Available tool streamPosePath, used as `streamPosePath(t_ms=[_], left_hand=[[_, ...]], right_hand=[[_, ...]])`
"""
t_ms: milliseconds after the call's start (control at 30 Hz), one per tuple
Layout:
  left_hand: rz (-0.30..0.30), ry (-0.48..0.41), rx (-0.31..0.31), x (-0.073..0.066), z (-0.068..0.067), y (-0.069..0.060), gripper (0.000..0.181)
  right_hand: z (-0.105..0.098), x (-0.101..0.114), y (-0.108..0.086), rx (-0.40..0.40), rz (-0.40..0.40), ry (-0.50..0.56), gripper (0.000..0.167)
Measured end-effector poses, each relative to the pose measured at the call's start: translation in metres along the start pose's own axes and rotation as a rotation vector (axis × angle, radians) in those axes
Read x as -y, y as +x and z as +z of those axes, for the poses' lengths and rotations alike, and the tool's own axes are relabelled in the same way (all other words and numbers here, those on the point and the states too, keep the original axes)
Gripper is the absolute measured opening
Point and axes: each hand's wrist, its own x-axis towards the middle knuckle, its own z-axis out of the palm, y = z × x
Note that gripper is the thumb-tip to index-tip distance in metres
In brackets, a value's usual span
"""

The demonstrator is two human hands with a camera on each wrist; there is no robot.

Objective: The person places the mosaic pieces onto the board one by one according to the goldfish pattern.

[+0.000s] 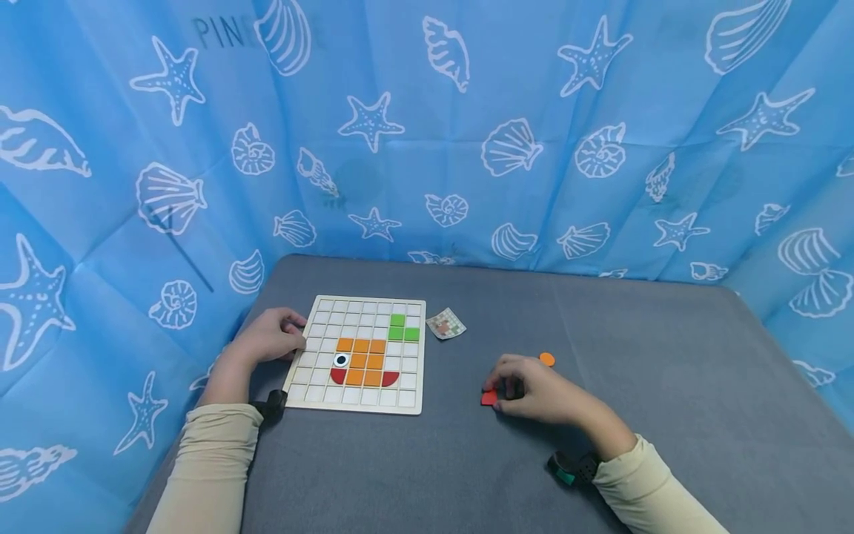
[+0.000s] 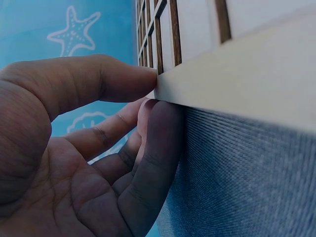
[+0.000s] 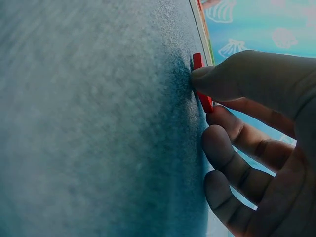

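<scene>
My left hand [image 1: 272,335] grips the left edge of a white grid board [image 1: 310,393]. In the left wrist view the thumb [image 2: 126,79] lies against the board's rim and the curled fingers sit just under it. Orange squares [image 1: 359,361], two red rounded pieces [image 1: 390,379], an eye piece [image 1: 341,360] and green squares [image 1: 396,333] fill some cells. Right of the board, my right hand [image 1: 534,387] pinches a small red tile [image 1: 490,398] at the table surface. The right wrist view shows the red tile [image 3: 198,60] between thumb and fingers.
An orange round piece [image 1: 547,359] lies just behind the right hand. A small pattern card [image 1: 445,324] rests beside the board's right edge. Grey cloth covers the table [image 1: 634,334], and a blue shell-print curtain [image 1: 414,170] hangs behind it.
</scene>
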Motion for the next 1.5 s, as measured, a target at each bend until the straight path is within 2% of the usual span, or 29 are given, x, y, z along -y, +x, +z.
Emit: streamPosePath(t_ms=[367, 700, 967, 1333, 1500], left_hand=[[0.019, 0.009, -0.007, -0.004, -0.001, -0.002, 0.051], [0.026, 0.023, -0.013, -0.003, 0.0, -0.003, 0.05], [0.026, 0.026, -0.007, -0.004, -0.002, -0.002, 0.05], [0.017, 0.022, 0.002, -0.003, -0.002, -0.002, 0.051], [0.022, 0.015, 0.004, -0.002, -0.003, -0.002, 0.051]], right_hand=[[0.001, 0.007, 0.005, -0.041, -0.048, -0.014, 0.018], [0.002, 0.028, 0.031, -0.069, -0.066, -0.053, 0.018], [0.008, 0.04, 0.063, -0.075, -0.118, -0.012, 0.018], [0.022, 0.058, 0.122, -0.089, -0.183, 0.011, 0.018], [0.028, 0.067, 0.148, -0.071, -0.155, 0.022, 0.018]])
